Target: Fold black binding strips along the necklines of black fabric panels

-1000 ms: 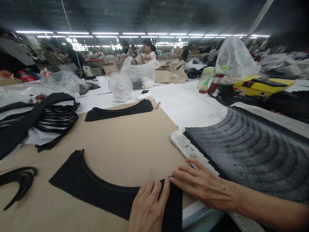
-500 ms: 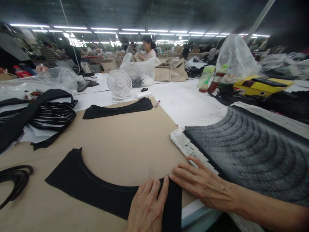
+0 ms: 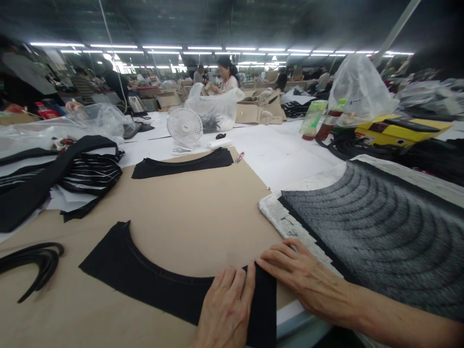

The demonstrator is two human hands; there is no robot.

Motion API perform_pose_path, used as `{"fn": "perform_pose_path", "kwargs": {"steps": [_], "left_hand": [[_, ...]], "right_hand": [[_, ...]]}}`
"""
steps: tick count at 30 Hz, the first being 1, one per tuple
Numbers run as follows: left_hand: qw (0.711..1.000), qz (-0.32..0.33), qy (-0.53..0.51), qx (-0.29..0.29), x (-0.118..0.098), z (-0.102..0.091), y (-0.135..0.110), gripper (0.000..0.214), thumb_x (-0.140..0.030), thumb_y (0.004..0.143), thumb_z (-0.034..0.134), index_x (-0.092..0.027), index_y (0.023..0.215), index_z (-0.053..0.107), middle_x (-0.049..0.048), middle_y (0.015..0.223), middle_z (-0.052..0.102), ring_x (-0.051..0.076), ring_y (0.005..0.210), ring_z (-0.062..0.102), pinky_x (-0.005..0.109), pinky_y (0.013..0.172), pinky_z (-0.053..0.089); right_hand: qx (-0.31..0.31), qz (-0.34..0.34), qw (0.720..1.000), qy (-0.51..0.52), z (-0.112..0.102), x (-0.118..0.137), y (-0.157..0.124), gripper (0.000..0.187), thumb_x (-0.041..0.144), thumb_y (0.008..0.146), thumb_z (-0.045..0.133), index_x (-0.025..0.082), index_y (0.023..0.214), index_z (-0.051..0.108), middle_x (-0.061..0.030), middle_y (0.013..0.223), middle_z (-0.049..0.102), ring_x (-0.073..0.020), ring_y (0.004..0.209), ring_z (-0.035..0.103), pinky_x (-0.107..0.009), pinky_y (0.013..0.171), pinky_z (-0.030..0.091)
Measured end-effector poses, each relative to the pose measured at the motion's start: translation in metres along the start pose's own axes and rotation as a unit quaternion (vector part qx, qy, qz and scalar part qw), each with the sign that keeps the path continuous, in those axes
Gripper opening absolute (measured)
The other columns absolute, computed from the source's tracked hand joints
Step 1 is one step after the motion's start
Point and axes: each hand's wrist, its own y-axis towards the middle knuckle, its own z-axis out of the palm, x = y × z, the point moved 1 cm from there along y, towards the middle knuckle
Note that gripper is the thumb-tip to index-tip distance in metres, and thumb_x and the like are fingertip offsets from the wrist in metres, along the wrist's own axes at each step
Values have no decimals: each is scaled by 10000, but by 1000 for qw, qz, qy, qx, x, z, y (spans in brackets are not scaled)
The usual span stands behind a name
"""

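A curved black fabric piece [image 3: 155, 285] lies on brown paper, a narrow raised strip following its inner curve. My left hand [image 3: 225, 307] rests on its right part, fingers stretched over the upper edge. From the right, my right hand [image 3: 293, 270] reaches to the same edge, its fingertip beside my left index finger. Its other fingers lie extended over the paper towards the pale board; its thumb is hidden. Further back sits another black curved stack [image 3: 183, 163], with small pink-handled snips [image 3: 239, 157] at its right end.
Brown paper [image 3: 203, 212] covers the near table. Black strips [image 3: 32, 263] lie left, below stacked black pieces [image 3: 90, 171]. On the right, a pale board [image 3: 275, 217] carries fanned dark pieces [image 3: 369, 227]. A white fan [image 3: 184, 126], bottles [image 3: 314, 120] and a yellow box [image 3: 395, 130] stand behind.
The whole view has shifted slightly to the right. Both hands stay at the same edge of the black piece, with hardly any movement over it.
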Motion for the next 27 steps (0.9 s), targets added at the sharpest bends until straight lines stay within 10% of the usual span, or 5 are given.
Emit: {"fn": "perform_pose_path", "kwargs": {"steps": [4,21,27], "left_hand": [[996,-22,0,-82,0,2,-8,421,-27,875,312,-95,1191,583,66,1035,694,199,952,595,309,870,425],[999,0,4,-47,1,-5,-25,417,-115,898,351,-92,1251,573,94,1216,659,221,1079,642,292,848,561],[968,-160,-192,-36,28,-35,-27,389,-88,927,355,-183,1233,576,84,1252,620,140,1135,596,247,947,517]], "right_hand": [[-45,59,997,-13,4,-4,-1,581,-7,782,371,167,1324,489,-100,1133,592,-208,988,537,-414,933,340],[-89,-7,994,-55,25,21,12,642,-44,727,390,164,1327,488,-83,1161,599,-215,1015,522,-426,956,337],[-85,9,994,-62,22,26,14,655,-53,712,363,155,1319,493,-85,1072,614,-220,931,546,-447,931,346]]}}
